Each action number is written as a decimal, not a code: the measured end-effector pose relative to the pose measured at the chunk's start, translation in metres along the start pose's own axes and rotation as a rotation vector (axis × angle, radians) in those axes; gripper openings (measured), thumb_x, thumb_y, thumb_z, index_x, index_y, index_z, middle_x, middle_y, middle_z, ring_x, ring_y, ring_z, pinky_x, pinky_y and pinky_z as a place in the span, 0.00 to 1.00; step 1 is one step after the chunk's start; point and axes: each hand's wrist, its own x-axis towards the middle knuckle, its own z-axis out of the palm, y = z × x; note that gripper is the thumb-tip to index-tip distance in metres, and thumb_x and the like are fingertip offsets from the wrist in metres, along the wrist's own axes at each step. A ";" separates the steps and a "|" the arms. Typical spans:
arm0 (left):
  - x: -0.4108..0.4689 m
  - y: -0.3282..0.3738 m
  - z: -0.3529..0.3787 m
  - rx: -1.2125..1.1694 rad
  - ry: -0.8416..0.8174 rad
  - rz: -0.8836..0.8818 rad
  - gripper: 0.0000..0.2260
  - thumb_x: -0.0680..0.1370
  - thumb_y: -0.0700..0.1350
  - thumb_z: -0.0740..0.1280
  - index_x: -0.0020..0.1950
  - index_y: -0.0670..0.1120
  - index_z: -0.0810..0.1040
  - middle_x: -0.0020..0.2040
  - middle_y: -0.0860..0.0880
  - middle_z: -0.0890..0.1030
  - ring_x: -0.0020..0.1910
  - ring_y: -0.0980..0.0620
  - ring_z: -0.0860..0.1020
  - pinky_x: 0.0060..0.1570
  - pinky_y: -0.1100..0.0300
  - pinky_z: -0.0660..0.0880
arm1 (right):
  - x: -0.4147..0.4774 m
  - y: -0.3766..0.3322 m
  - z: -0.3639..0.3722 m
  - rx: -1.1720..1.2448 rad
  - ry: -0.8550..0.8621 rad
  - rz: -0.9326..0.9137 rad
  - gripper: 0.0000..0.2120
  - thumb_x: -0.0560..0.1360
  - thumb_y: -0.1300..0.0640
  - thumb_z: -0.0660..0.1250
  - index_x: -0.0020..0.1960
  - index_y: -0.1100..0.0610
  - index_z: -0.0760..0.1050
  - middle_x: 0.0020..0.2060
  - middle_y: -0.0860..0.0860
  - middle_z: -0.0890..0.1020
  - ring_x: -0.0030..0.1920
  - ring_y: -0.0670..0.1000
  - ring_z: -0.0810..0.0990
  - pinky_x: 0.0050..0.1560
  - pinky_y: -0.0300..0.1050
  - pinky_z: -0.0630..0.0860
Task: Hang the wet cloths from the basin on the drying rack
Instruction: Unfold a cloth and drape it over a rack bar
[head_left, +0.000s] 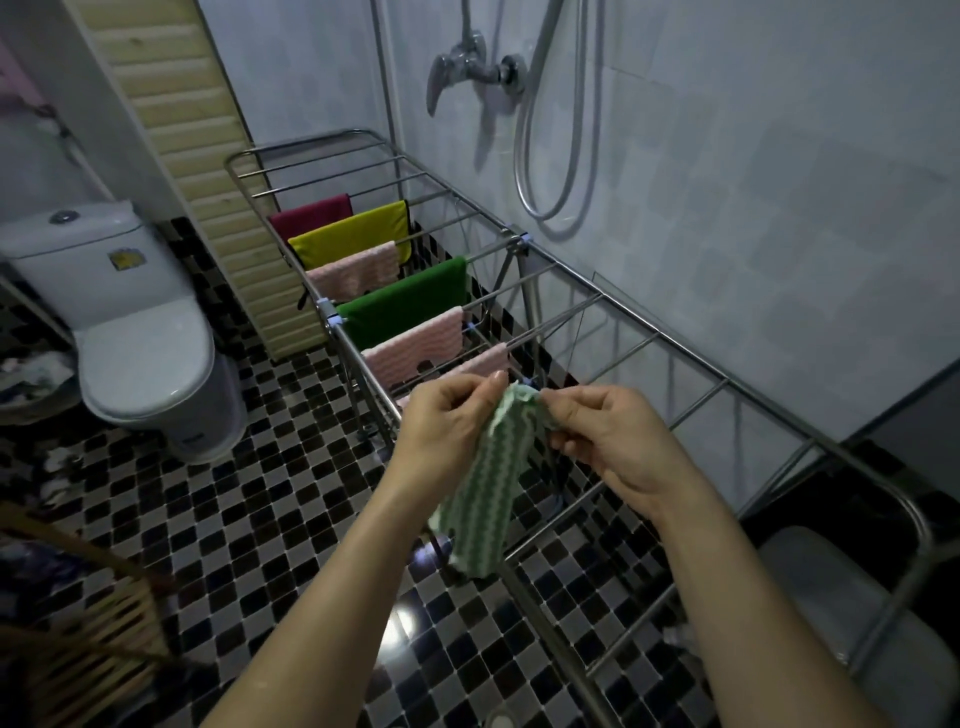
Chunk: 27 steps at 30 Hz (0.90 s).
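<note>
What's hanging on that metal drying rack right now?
Six cloths drape the rack: maroon, yellow, pink, green, a second pink, and a third pink partly hidden behind the left hand. The green-striped cloth isn't hung yet.

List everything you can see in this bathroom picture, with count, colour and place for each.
drying rack: one, steel, along the right wall
dark red cloth: one, dark red, rack's far section
yellow cloth: one, yellow, next bar
pink striped cloths: three, pink and white, on rack bars
green cloth: one, plain green, mid-rack
zigzag cloth: one, green and white, held beside the rack
toilet: one, white, left
shower hose: one, chrome, on the wall
left hand: one, pinches the zigzag cloth's top
right hand: one, pinches it too
</note>
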 end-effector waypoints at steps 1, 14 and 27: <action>0.001 0.002 0.000 -0.022 -0.029 -0.014 0.12 0.76 0.52 0.66 0.42 0.45 0.84 0.34 0.47 0.83 0.33 0.51 0.80 0.34 0.58 0.75 | 0.000 -0.001 -0.001 -0.024 -0.040 -0.007 0.12 0.68 0.51 0.71 0.47 0.57 0.83 0.36 0.50 0.84 0.36 0.47 0.79 0.36 0.38 0.75; 0.004 0.002 0.009 -0.155 0.052 0.032 0.05 0.73 0.46 0.70 0.44 0.47 0.85 0.43 0.48 0.85 0.42 0.52 0.83 0.43 0.57 0.80 | 0.004 0.005 -0.001 0.012 -0.048 -0.099 0.23 0.70 0.72 0.70 0.60 0.53 0.75 0.52 0.59 0.80 0.50 0.55 0.82 0.48 0.49 0.81; 0.013 0.000 -0.015 0.208 -0.318 -0.189 0.16 0.67 0.52 0.73 0.54 0.51 0.82 0.48 0.52 0.84 0.45 0.59 0.82 0.47 0.61 0.78 | 0.028 0.007 -0.039 -0.637 0.244 -0.134 0.12 0.75 0.66 0.62 0.39 0.52 0.79 0.38 0.51 0.83 0.40 0.54 0.81 0.42 0.52 0.80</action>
